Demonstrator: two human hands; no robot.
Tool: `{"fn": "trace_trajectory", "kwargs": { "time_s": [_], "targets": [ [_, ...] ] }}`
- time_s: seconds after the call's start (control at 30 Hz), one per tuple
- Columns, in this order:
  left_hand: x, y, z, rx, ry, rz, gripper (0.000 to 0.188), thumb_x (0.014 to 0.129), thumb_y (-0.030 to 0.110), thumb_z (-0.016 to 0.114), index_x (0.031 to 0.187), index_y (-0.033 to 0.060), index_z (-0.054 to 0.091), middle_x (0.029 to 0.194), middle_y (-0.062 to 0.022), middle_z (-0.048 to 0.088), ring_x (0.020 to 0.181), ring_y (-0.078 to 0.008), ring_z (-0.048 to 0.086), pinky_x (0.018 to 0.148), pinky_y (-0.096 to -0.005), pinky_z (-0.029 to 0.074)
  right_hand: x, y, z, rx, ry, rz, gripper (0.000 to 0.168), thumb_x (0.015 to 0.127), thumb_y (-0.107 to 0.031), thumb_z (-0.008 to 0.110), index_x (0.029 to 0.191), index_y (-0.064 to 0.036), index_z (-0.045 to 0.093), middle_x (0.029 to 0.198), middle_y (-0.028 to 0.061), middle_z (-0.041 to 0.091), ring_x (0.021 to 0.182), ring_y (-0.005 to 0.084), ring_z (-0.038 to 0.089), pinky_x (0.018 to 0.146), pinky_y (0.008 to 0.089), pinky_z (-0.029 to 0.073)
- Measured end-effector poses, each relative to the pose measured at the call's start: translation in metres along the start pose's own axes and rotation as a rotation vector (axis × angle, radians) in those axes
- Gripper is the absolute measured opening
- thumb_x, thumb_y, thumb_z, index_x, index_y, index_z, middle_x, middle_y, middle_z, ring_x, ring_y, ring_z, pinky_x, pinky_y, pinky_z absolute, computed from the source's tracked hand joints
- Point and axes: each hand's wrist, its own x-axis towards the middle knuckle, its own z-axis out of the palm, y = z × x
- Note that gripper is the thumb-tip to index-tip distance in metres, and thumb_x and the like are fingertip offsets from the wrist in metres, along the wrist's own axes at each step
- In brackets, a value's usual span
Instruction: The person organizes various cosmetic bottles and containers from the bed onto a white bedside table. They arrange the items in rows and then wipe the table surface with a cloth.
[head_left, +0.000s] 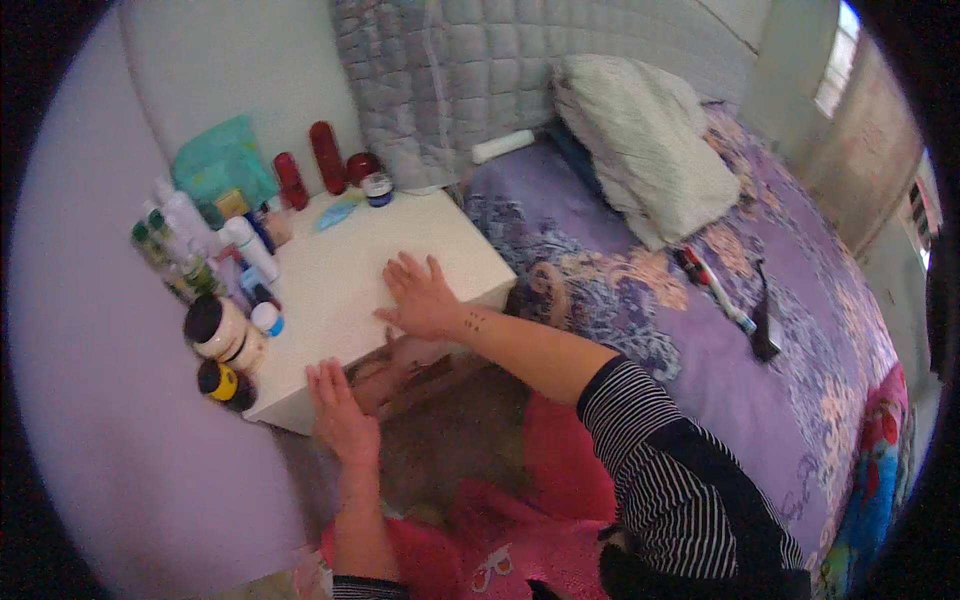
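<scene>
My right hand (421, 296) rests on the white top of a small bedside table (330, 262), fingers spread, holding nothing. At the table's front edge is my left hand (341, 412), its fingers against the edge and nothing visible in it. Below the tabletop, between my hands, the front has an opening or a shiny surface; which one is unclear. Nearest my left hand stand a dark jar with a yellow label (223, 384) and a cream jar with a black lid (221, 328). A small jar with a white lid (267, 319) stands beside them.
Bottles (251, 244), a teal plastic packet (225, 161), red containers (327, 157), a blue-and-white jar (377, 189) and a light-blue item (336, 214) line the table's left and back. A bed (697, 360) at right holds a pillow (645, 146), a red-and-white tube-like object (716, 289) and a dark item (765, 322).
</scene>
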Motion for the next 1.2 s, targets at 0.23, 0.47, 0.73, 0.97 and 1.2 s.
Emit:
{"fn": "trace_trajectory", "kwargs": {
  "time_s": [0.23, 0.47, 0.73, 0.97, 1.2],
  "targets": [
    [-0.003, 0.002, 0.003, 0.050, 0.070, 0.049, 0.083, 0.064, -0.007, 0.068, 0.139, 0.0041, 0.034, 0.143, -0.0124, 0.035, 0.138, -0.0330, 0.025, 0.111, -0.0408, 0.031, -0.148, 0.024, -0.049, -0.141, 0.004, -0.158, 0.066, 0.084, -0.046, 0.058, 0.132, -0.003, 0.045, 0.145, 0.0142, 0.033, 0.136, 0.0317, 0.027, 0.106, 0.0560, 0.025],
    [-0.007, 0.003, -0.003, 0.052, 0.016, 0.017, 0.080, 0.066, -0.006, 0.069, 0.138, 0.0035, 0.036, 0.144, -0.0126, 0.034, 0.138, -0.0336, 0.025, 0.111, -0.0409, 0.030, -0.255, 0.166, -0.128, 0.226, 0.605, 0.419, 0.040, 0.083, -0.021, 0.062, 0.118, -0.004, 0.057, 0.118, 0.0189, 0.058, 0.109, 0.0353, 0.055, 0.097, 0.0442, 0.042],
    [-0.006, -0.006, 0.003, -0.015, 0.090, 0.053, 0.079, 0.065, -0.007, 0.068, 0.137, 0.0026, 0.037, 0.143, -0.0130, 0.035, 0.139, -0.0337, 0.024, 0.114, -0.0408, 0.026, -0.372, 0.301, -0.148, -0.138, 0.405, 0.990, 0.036, 0.075, -0.013, 0.065, 0.109, -0.002, 0.062, 0.106, 0.0184, 0.062, 0.102, 0.0357, 0.057, 0.089, 0.0425, 0.045],
    [-0.004, 0.006, -0.009, 0.051, -0.039, 0.026, 0.081, 0.065, -0.009, 0.066, 0.139, 0.0041, 0.036, 0.146, -0.0123, 0.032, 0.140, -0.0315, 0.022, 0.113, -0.0394, 0.027, -0.385, 0.319, -0.110, -0.211, 0.472, 1.043, 0.038, 0.080, -0.020, 0.063, 0.112, 0.000, 0.058, 0.107, 0.0210, 0.059, 0.101, 0.0398, 0.054, 0.086, 0.0460, 0.043],
    [-0.006, 0.004, -0.015, 0.033, -0.056, -0.016, 0.084, 0.065, -0.004, 0.071, 0.140, 0.0073, 0.035, 0.148, -0.0095, 0.030, 0.141, -0.0293, 0.020, 0.112, -0.0360, 0.030, -0.357, 0.299, -0.108, 0.150, 1.147, 0.615, 0.035, 0.093, -0.010, 0.052, 0.126, 0.003, 0.046, 0.112, 0.0175, 0.050, 0.107, 0.0275, 0.049, 0.095, 0.0363, 0.038]
  ]
}}
